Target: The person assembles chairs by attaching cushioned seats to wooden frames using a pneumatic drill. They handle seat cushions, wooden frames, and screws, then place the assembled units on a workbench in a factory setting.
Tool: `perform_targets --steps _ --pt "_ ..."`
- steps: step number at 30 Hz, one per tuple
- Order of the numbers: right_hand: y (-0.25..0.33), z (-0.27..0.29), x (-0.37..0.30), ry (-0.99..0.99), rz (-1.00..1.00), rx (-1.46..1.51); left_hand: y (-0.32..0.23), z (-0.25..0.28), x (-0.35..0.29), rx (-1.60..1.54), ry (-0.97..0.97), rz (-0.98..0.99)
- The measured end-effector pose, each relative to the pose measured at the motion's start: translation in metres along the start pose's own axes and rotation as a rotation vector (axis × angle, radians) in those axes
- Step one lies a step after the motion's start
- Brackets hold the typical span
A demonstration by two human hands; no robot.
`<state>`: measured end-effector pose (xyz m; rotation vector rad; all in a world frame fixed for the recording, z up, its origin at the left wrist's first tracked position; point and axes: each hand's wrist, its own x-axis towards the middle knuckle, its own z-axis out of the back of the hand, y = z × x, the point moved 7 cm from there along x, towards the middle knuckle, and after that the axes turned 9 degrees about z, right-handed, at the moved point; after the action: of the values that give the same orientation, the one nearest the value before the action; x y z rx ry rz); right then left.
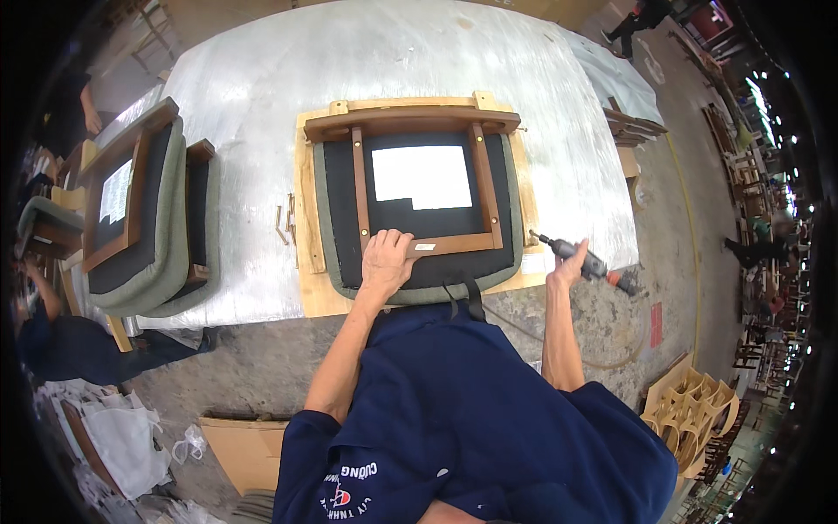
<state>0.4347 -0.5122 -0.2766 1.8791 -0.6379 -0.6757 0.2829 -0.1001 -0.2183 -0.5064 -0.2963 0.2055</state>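
An upholstered chair seat [349,271] lies underside up in a light wooden jig [307,218] on the table in front of me. Its grey-green fabric edge surrounds a black underside with a white paper sheet [423,175] on it. A brown wooden frame [454,244] rests on this underside, with brass-coloured screw heads at its corners. My left hand [387,262] is closed over the frame's near left corner. Off the jig's right side, my right hand [567,264] grips a grey power screwdriver [595,266] with an orange end. Its bit points left, apart from the frame.
Several long bolts [281,223] lie left of the jig on the plastic-covered table [236,105]. More upholstered seats [157,236] are stacked at the table's left end, near another person [96,345]. A hose [524,330] hangs beside me. Curved wooden parts [690,410] stand at lower right.
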Motion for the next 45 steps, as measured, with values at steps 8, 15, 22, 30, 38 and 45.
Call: perform_targets --steps 8,15,22,30,38,45 --pt "-0.04 0.044 -0.054 0.411 -0.262 -0.456 0.005 -0.005 0.004 -0.003 -0.013 0.02" --pt "-0.049 0.024 -0.095 0.674 -0.471 -0.617 -0.017 -0.027 0.009 0.05 -0.027 -0.044" --pt "0.008 -0.02 -0.114 0.616 -0.399 -0.357 -0.058 0.04 0.047 -0.023 0.016 -0.039" --pt "0.138 -0.126 -0.107 0.913 0.821 -0.285 -0.111 0.157 0.16 0.09 0.529 0.054" --pt "0.042 -0.273 -0.031 1.188 0.458 0.07 -0.062 0.244 0.237 0.09 0.273 0.339" --pt "-0.039 -0.267 -0.008 1.252 0.494 -0.296 0.106 0.23 0.148 -0.876 -0.127 0.617"
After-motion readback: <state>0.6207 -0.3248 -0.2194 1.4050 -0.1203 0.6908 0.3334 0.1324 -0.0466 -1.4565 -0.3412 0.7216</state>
